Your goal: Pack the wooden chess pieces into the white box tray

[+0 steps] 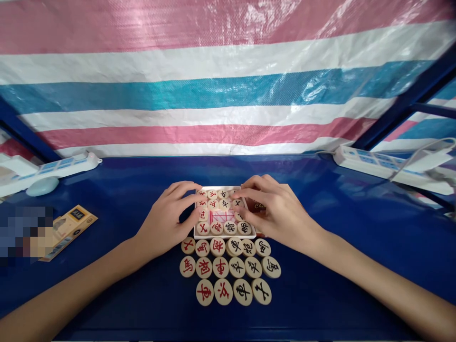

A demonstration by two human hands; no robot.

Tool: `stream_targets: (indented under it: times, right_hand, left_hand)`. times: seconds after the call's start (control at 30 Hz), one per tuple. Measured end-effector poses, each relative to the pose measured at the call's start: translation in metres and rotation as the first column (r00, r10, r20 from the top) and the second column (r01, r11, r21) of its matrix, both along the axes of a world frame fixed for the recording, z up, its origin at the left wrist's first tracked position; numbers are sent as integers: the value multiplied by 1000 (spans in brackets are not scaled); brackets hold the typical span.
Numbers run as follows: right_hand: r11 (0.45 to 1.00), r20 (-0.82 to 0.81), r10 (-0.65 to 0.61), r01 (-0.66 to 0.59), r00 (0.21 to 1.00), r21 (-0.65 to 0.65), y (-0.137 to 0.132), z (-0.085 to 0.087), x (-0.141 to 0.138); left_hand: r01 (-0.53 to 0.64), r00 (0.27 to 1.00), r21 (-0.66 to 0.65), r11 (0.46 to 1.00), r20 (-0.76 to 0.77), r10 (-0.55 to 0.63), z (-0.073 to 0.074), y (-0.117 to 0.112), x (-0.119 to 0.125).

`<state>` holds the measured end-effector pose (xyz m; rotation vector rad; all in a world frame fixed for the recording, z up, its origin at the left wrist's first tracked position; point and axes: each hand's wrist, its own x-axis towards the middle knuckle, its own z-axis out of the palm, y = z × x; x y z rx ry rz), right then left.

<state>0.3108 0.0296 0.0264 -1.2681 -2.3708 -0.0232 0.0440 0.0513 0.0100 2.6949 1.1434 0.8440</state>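
Both hands sit on a small white tray (249, 236) full of round wooden discs (218, 205) on a blue table (142, 190). The left hand (167, 221) touches the tray's left side, fingers bent over the discs. The right hand (276, 209) lies on the right side, fingertips pressing on a disc; it may be pinching it, but I cannot tell. More discs (228, 268) lie in rows just in front of the tray. A card (69, 230) lies far left.

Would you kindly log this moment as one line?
left hand: on tray | right hand: on tray pieces | loose pieces: table
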Motion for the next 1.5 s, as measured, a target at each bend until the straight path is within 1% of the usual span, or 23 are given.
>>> stream_targets:
  times: [0.17,0.4,0.53,0.6,0.7,0.9,1.03,1.13,1.33,1.5]
  right_hand:
    - [996,-22,66,-67,998,-66,-2,1,-8]
    - [989,-85,114,-121,990,-90,-2,1,-8]
    - [984,-97,145,-153,985,-91,0,-1,-9]
    - [980,-105,163,-173,981,-98,1,-2,-8]
    - [969,-127,200,-216,971,-120,2,-3,-8]
    - [965,-148,217,-235,965,-118,4,-5,-8]
    - [969,-137,209,-224,968,-107,4,-5,-8]
    - [971,-134,205,-219,970,-98,4,-6,-8]
    - [972,-137,197,-212,971,-103,4,-9,-8]
    - [978,-154,171,-187,973,-94,3,-8,-9]
  left_hand:
    - [21,999,-10,1000,-29,-21,0,-2,6]
    - [69,998,-16,997,-1,-69,2,-9,9]
    - [165,986,1,986,17,-165,6,-13,10]
    - [219,976,-4,976,-3,-219,7,-14,10]
    - [253,966,-31,967,-45,-254,6,-14,9]
    - [236,970,-19,972,-64,-236,4,-13,9]
    - [208,975,-5,978,-77,-208,6,-15,9]
    - [184,977,-32,982,-103,-186,9,-16,9]
    - [187,970,-88,978,-142,-198,7,-16,9]
    - [190,971,-69,979,-137,-198,7,-15,8]
